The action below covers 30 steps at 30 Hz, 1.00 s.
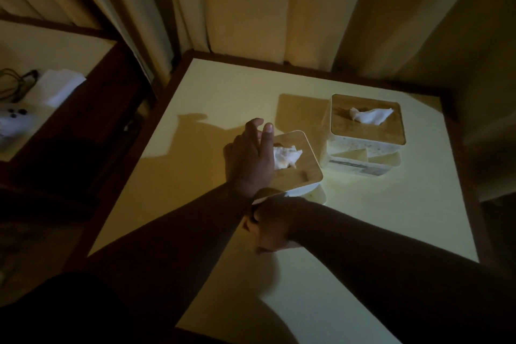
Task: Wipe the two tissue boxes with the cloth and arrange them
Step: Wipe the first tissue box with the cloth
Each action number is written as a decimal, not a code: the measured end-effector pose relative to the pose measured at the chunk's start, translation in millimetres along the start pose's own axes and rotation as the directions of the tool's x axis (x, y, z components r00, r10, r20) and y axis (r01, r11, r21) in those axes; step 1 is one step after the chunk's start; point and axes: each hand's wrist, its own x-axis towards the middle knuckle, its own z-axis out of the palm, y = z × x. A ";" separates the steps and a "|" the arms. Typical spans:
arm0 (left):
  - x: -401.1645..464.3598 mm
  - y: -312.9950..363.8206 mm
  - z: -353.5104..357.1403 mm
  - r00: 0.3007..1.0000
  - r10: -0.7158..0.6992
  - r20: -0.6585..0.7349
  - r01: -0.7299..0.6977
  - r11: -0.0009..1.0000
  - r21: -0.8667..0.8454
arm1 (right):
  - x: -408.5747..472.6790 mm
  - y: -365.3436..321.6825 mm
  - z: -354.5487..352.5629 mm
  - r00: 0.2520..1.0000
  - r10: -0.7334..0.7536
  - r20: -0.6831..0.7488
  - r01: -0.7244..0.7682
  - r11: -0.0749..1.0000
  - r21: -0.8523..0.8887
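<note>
The near tissue box (pixel 296 165) sits mid-table with a wooden lid and white tissue poking out; my left hand (pixel 251 159) lies over its left edge, fingers straight. My right hand (pixel 272 227) is at its near side, too dark to tell its grip. The far tissue box (pixel 368 126) stands just beyond, to the right. Curtains (pixel 251 8) back the yellow table (pixel 195 148). The cloth isn't discernible.

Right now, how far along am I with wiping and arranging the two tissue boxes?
Nothing looks finished. In hand: your left hand rests on the near tissue box, and your right hand is at its front edge; it is too dark to see a cloth. Left: the far tissue box stands untouched at the back right of the table, and the boxes still need arranging.
</note>
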 end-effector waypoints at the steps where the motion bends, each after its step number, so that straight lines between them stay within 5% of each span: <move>1: 0.0 0.5 0.2 1.000 0.003 0.001 -0.003 1.000 0.007 | 0.9 2.4 1.4 1.000 0.021 -0.020 -0.021 1.000 -0.019; 7: -2.5 -1.7 -1.0 1.000 0.018 0.011 -0.018 0.999 0.028 | -10.0 9.2 13.7 0.972 0.097 -0.215 -0.105 0.994 -0.023; 11: -2.8 0.3 0.1 1.000 0.018 0.005 -0.019 0.999 0.045 | -2.3 5.0 20.9 0.985 0.123 -0.118 -0.102 0.981 0.167; 17: -0.9 -0.9 0.9 1.000 0.026 -0.004 -0.026 0.998 0.049 | -4.8 8.3 26.8 0.955 0.171 -0.243 -0.091 0.947 0.309; 24: -0.3 -1.6 2.3 0.999 0.030 0.013 -0.031 0.996 0.079 | -1.8 15.1 9.1 0.994 0.100 -0.046 -0.090 0.977 0.192; 30: -1.8 -2.7 1.1 0.999 0.035 0.022 -0.037 0.995 0.088 | -1.0 8.1 13.7 0.978 0.196 -0.065 -0.196 0.981 0.011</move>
